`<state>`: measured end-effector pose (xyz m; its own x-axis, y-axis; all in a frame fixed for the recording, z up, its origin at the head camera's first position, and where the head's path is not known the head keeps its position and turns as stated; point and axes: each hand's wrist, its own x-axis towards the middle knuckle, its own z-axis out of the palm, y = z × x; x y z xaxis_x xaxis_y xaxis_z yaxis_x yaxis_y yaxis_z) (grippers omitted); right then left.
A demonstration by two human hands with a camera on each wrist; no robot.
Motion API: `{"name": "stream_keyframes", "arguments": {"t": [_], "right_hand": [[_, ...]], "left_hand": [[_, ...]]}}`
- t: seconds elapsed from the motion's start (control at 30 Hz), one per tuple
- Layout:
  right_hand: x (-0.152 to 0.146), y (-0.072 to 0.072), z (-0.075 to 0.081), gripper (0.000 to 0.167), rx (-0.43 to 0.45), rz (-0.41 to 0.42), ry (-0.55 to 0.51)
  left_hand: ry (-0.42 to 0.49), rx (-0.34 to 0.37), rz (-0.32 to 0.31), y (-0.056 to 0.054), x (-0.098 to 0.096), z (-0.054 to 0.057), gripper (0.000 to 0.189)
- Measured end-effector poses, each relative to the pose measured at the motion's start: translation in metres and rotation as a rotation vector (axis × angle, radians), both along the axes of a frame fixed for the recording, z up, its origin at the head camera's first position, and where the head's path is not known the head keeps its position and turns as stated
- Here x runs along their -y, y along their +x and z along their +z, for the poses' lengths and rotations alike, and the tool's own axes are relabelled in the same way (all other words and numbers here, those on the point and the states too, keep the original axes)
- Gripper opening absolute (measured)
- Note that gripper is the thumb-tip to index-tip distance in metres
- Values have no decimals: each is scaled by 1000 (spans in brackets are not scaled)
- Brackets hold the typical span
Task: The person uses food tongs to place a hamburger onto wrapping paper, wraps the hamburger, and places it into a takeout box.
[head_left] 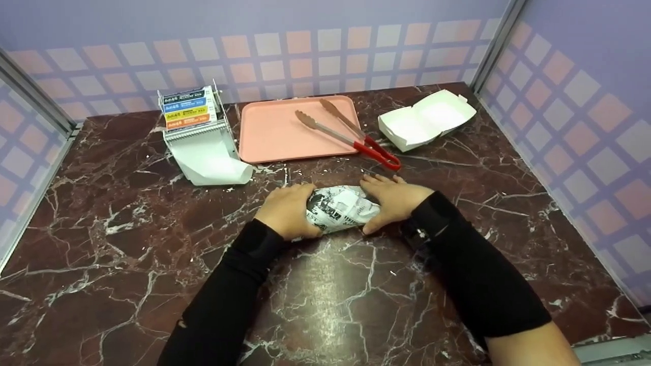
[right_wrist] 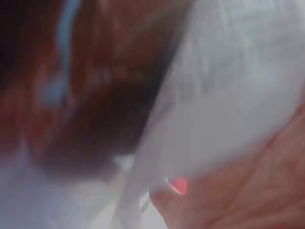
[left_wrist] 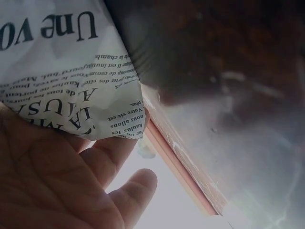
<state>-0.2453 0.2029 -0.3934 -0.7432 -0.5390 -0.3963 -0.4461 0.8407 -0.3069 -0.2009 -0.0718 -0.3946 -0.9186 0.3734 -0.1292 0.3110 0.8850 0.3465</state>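
A bundle wrapped in newspaper-print paper point(head_left: 342, 208) lies across the middle of the dark marbled table, between both hands. What is inside the paper is hidden. My left hand point(head_left: 288, 211) grips its left end, thumb on the near side and fingers on the far side. At the opposite end my right hand point(head_left: 395, 200) holds it the same way. Printed text on the wrapper point(left_wrist: 71, 76) shows close up in the left wrist view, against the palm point(left_wrist: 52, 176). In the blurred right wrist view, the pale paper point(right_wrist: 214, 119) touches the right palm point(right_wrist: 248, 195).
Behind the bundle lies a pink tray point(head_left: 274, 132) with red-handled tongs point(head_left: 356, 144) resting across it. An open white paper box point(head_left: 427, 119) stands at the back right. A wire rack with colored boxes point(head_left: 188, 112) and a white paper piece point(head_left: 213, 162) is at left.
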Motion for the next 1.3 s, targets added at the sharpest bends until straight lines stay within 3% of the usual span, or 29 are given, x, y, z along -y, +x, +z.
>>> {"name": "stream_keyframes", "arguments": {"t": [0.13, 0.27, 0.47, 0.6, 0.87, 0.97, 1.07, 1.13, 1.2, 1.3], "right_hand": [[-15, -7, 4, 117, 54, -77, -137], [-24, -14, 3, 92, 16, -174, -247], [-28, -24, -4, 48, -105, -209, -199], [-32, -27, -5, 34, -119, -215, -231], [-38, -27, -3, 23, -57, -324, -476], [-33, -26, -6, 22, 163, -451, -748], [-27, -24, -11, 20, 490, -612, -1120], [-25, -23, -14, 24, 702, -666, -1280], [-24, -22, -17, 44, 886, -640, -1387], [-24, -22, -20, 79, 1112, -494, -1464]], "left_hand": [[-13, 19, 14, 1, 2, 1, 106], [-12, 28, 21, 1, 2, 1, 108], [-5, 38, 29, 0, 2, 0, 111], [-2, 26, 27, 0, 2, 0, 111], [8, 13, 39, 0, 1, 0, 110], [14, 11, 47, -1, 2, 0, 108], [11, 20, 69, -3, 4, 0, 107], [13, 30, 82, -4, 6, 0, 106], [17, 39, 90, -5, 7, 0, 107], [26, 47, 86, -5, 8, 0, 107]]}}
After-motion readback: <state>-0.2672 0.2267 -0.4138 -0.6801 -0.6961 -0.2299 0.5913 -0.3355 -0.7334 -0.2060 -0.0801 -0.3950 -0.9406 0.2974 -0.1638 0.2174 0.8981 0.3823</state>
